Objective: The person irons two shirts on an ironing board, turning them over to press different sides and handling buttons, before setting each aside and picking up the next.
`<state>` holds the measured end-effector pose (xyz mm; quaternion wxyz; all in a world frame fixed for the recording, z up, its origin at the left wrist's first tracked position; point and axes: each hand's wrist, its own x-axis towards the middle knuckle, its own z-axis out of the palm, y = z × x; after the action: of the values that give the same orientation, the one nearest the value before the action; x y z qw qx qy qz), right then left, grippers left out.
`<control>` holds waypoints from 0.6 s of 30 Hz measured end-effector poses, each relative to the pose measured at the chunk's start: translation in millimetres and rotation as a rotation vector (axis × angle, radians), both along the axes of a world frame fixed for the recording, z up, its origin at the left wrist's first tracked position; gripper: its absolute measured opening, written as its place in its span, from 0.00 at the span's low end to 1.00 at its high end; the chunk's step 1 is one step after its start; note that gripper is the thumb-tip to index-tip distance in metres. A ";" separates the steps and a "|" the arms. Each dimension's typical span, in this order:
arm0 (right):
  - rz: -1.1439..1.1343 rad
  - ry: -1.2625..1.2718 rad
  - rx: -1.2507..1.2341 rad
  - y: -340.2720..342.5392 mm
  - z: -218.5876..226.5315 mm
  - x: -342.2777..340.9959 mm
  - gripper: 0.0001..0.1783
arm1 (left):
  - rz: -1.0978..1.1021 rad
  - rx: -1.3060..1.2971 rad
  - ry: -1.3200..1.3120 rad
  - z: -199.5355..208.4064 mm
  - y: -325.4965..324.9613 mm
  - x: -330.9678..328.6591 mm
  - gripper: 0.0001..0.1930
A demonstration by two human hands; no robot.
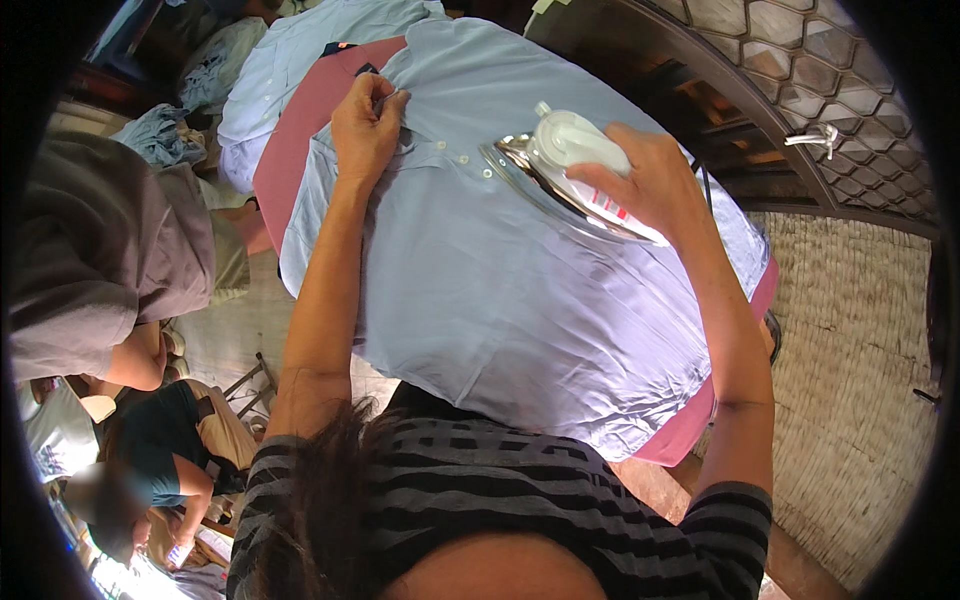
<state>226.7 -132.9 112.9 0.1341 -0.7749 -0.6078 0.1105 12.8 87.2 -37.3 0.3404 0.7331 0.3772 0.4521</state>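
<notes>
A light blue buttoned shirt [480,280] lies spread over a reddish ironing board [290,155], its lower part wrinkled toward the near right. My right hand [650,180] is closed round the handle of a white clothes iron [565,140]. The iron's metal soleplate rests on the shirt, just right of a few small pale buttons. At the far left of the shirt, my left hand [368,125] pinches its fabric near a dark label, fingers pressed together.
Another pale blue garment [270,90] lies beyond the board at the far left, near a crumpled cloth [165,135]. A metal lattice door [780,110] with a light handle stands at the right. Two people are at the left, one close by [110,240].
</notes>
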 end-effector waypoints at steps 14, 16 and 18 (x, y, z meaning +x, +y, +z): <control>0.042 0.041 -0.053 -15.4 4.5 13.8 0.29 | 0.207 0.441 0.515 -0.5 -52.2 -58.4 0.22; 0.000 0.097 -0.071 -48.0 8.7 22.2 0.30 | 0.198 0.433 0.469 -2.2 -51.9 -64.1 0.19; -0.079 0.163 -0.090 -90.3 13.8 30.2 0.30 | 0.132 0.418 0.411 -2.6 -50.0 -63.8 0.16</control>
<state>257.0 -223.2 126.7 0.1524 -0.7919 -0.5582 0.1950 -51.0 37.2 -39.9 0.0683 0.8374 0.3836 0.3833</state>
